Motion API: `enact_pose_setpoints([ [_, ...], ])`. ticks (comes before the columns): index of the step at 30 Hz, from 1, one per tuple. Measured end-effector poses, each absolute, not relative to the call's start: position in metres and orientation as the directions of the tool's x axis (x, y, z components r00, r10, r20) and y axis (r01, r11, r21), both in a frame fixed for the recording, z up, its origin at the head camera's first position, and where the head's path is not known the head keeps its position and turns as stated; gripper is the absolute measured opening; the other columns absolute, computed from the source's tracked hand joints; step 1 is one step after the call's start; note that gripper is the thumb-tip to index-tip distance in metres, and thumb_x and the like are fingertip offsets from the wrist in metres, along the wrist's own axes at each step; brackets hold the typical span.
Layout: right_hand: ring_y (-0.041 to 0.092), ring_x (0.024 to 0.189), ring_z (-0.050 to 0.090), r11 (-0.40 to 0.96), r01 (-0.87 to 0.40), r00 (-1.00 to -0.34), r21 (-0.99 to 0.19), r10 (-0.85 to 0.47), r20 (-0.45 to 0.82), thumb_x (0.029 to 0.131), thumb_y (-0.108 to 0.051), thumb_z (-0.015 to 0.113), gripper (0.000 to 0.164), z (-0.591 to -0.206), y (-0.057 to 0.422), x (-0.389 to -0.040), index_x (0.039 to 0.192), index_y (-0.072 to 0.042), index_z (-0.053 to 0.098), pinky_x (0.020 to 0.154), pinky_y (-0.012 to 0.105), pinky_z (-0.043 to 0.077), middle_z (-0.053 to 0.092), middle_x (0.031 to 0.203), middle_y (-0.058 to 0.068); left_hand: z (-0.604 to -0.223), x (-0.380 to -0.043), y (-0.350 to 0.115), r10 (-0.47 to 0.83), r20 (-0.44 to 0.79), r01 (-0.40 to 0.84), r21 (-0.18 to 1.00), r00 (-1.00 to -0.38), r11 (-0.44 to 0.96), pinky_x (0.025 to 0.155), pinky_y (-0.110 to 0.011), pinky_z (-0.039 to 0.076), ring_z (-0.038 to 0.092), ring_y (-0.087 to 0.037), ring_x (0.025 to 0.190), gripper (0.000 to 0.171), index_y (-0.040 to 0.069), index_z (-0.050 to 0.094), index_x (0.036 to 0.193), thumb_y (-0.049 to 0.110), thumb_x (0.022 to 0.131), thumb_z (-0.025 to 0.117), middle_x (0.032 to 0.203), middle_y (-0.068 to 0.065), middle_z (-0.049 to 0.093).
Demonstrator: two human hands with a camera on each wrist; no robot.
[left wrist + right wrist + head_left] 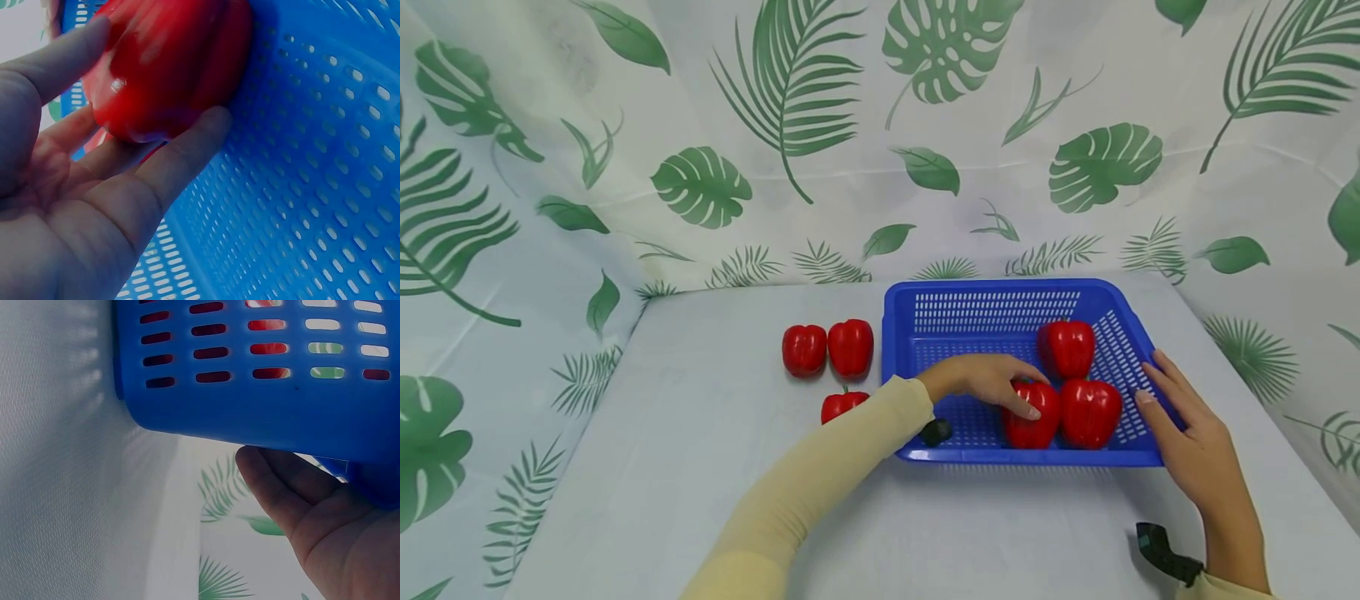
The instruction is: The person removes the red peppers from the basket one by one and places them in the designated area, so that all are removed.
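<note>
Inside the blue plastic basket (1000,455), my left hand (988,382) holds a red bell pepper (1030,423), thumb on one side and fingers round the other. The left wrist view shows that pepper (181,62) close up against the perforated blue surface. Two more bell peppers lie beside it in the basket, one in front (1092,414) and one behind (1066,348). My right hand (1198,446) rests at the basket's right rim with its fingers extended. In the right wrist view the fingertips (250,459) touch the outside of the basket wall (250,415).
Left of the basket, two red bell peppers (805,350) (851,348) stand side by side on the white table (700,417). Another bell pepper (842,405) is partly hidden by my left sleeve (835,458). A leaf-patterned curtain (850,167) hangs behind the table.
</note>
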State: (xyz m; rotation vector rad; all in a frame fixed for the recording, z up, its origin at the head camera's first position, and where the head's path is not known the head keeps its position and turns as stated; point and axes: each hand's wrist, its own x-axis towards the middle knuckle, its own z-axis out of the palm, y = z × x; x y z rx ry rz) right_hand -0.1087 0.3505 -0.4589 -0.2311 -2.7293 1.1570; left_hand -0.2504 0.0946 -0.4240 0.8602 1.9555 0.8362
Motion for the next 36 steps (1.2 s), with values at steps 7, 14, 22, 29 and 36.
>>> enact_pose_setpoints([
  [7, 0.058, 0.156, 0.016, 0.688, 0.075, -0.974, -0.722, 0.206, 0.094, 0.114, -0.033, 0.047, 0.062, -0.458, 0.35, -0.109, 0.169, -0.01, 0.03, 0.098, 0.087, 0.03, 0.016, 0.177, 0.013, -0.425, -0.25, 0.093, 0.803, -0.376, 0.294, 0.789, -0.463, 0.539, 0.082, -0.019, 0.056, 0.057, -0.011, 0.111, 0.055, 0.009, 0.062, 0.149, 0.02, 0.098, 0.079, 0.127, -0.001, 0.064],
  [14, 0.058, 0.155, 0.016, 0.686, 0.073, -0.975, -0.724, 0.203, 0.094, 0.114, -0.033, 0.047, 0.062, -0.459, 0.35, -0.109, 0.169, -0.01, 0.03, 0.098, 0.088, 0.03, 0.016, 0.177, 0.012, -0.425, -0.252, 0.092, 0.787, -0.364, 0.316, 0.769, -0.498, 0.555, 0.077, -0.018, 0.057, 0.06, -0.011, 0.107, 0.055, 0.007, 0.064, 0.147, 0.025, 0.098, 0.081, 0.13, -0.004, 0.067],
  [22, 0.06, 0.154, 0.018, 0.692, 0.081, -0.975, -0.717, 0.204, 0.087, 0.114, -0.033, 0.046, 0.062, -0.457, 0.35, -0.109, 0.169, -0.01, 0.03, 0.096, 0.087, 0.032, 0.016, 0.177, 0.013, -0.419, -0.256, 0.085, 0.783, -0.346, 0.301, 0.783, -0.517, 0.545, 0.079, -0.023, 0.061, 0.062, -0.01, 0.102, 0.054, 0.006, 0.068, 0.144, 0.026, 0.096, 0.083, 0.122, -0.002, 0.067],
  [29, 0.06, 0.154, 0.017, 0.69, 0.085, -0.975, -0.718, 0.206, 0.083, 0.115, -0.033, 0.046, 0.062, -0.457, 0.35, -0.109, 0.169, -0.009, 0.029, 0.095, 0.087, 0.032, 0.015, 0.177, 0.014, -0.409, -0.259, 0.077, 0.803, -0.289, 0.279, 0.832, -0.522, 0.48, 0.082, -0.031, 0.064, 0.063, -0.009, 0.102, 0.053, 0.005, 0.068, 0.143, 0.024, 0.096, 0.082, 0.123, -0.002, 0.07],
  [36, 0.06, 0.154, 0.017, 0.695, 0.085, -0.976, -0.714, 0.204, 0.082, 0.115, -0.033, 0.046, 0.062, -0.456, 0.35, -0.109, 0.169, -0.009, 0.029, 0.096, 0.087, 0.032, 0.015, 0.177, 0.014, -0.399, -0.262, 0.063, 0.793, -0.263, 0.214, 0.874, -0.549, 0.437, 0.089, -0.039, 0.063, 0.066, -0.011, 0.101, 0.051, 0.003, 0.068, 0.143, 0.021, 0.097, 0.082, 0.12, -0.002, 0.07],
])
